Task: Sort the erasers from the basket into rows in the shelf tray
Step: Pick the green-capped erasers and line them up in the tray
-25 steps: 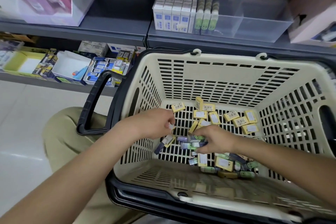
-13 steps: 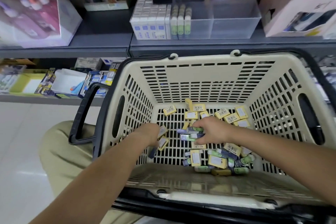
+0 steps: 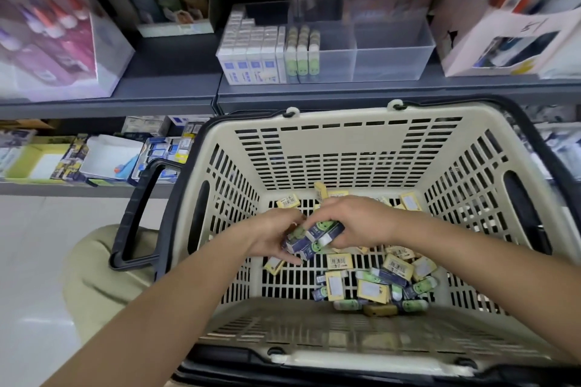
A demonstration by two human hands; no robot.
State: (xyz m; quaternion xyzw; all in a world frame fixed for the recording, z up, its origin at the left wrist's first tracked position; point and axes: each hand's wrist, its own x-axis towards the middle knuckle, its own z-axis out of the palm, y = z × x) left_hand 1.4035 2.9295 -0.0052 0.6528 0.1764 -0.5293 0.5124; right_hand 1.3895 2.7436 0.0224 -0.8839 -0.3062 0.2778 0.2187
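Note:
A cream basket (image 3: 349, 148) with a black rim holds several loose erasers (image 3: 371, 286), yellow-sleeved and green-and-blue ones, heaped at its near right. Both hands meet above the basket floor. My left hand (image 3: 273, 239) cups a bunch of green-and-blue erasers (image 3: 309, 237) from below and the left. My right hand (image 3: 352, 223) grips the same bunch from the right. On the shelf above stands a clear tray (image 3: 393, 50) with rows of white-and-blue erasers (image 3: 251, 53) and green erasers (image 3: 301, 50) at its left; its right compartments hold nothing.
A black basket handle (image 3: 138, 214) hangs down at the left. A pink-printed box (image 3: 59, 41) and a white carton (image 3: 509, 38) flank the tray on the grey shelf (image 3: 169, 88). A lower shelf at the left carries small stationery boxes (image 3: 103, 157). My knee (image 3: 100, 276) shows below.
Both hands rose from the basket floor and came together, now holding a bunch of green-and-blue erasers between them. The view tilted up, so more of the shelf shows.

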